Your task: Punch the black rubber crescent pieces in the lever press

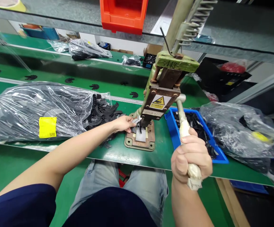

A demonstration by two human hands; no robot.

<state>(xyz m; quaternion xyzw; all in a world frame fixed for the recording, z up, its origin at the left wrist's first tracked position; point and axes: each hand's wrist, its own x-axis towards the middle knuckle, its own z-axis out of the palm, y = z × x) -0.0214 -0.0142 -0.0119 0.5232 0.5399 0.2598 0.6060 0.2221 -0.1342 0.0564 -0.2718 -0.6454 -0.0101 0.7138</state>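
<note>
A green hand press (164, 91) stands on the green table, its ram down close to the metal plate (141, 135) on its base. My left hand (125, 123) pinches a curved dark plastic part (135, 125) at the base, just under the ram. My right hand (192, 153) is wrapped round the taped lever handle (184, 126) of the press, which is pulled down toward me. Left of the press, a pile of black curved parts (101, 112) spills from a clear plastic bag (37, 108) with a yellow label.
Right of the press, a blue tray (174, 132) holds black parts, beside another clear bag (243, 129). Behind, several black parts lie spaced along a green conveyor belt (113, 85). An orange bin (124, 14) sits on the overhead shelf (63, 15).
</note>
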